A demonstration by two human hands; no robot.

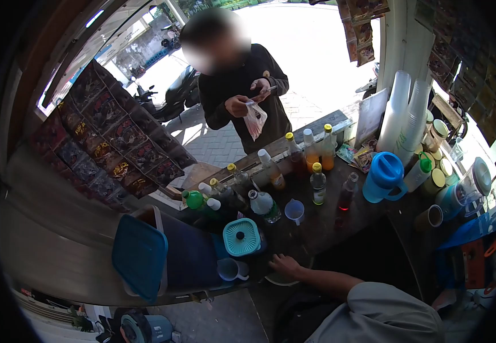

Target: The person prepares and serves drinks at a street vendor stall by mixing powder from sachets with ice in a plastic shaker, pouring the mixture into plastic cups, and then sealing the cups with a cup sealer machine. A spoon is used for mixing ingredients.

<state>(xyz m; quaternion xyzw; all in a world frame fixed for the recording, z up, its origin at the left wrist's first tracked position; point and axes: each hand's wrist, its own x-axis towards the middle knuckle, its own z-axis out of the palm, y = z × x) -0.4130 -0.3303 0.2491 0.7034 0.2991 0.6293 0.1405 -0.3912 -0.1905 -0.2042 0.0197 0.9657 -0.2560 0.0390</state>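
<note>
My right hand (285, 266) reaches in from the lower right, at the counter's near edge beside a round rim (282, 280). Its fingers look stretched out and a little apart, with nothing seen in them. Close by on the left are a clear measuring jug (232, 270) and a turquoise square container (241, 236) with a ribbed lid and dark knob. Beyond the hand stands a small translucent cup with a handle (294, 211). My left hand is out of view.
Bottles (318, 186) line the counter, with a blue pitcher (384, 176) and stacked plastic cups (397, 111) at right. A blue-lidded bin (140, 251) stands left. Sachet strips (108, 143) hang there. Across the counter, a person (242, 94) holds a plastic bag (254, 120).
</note>
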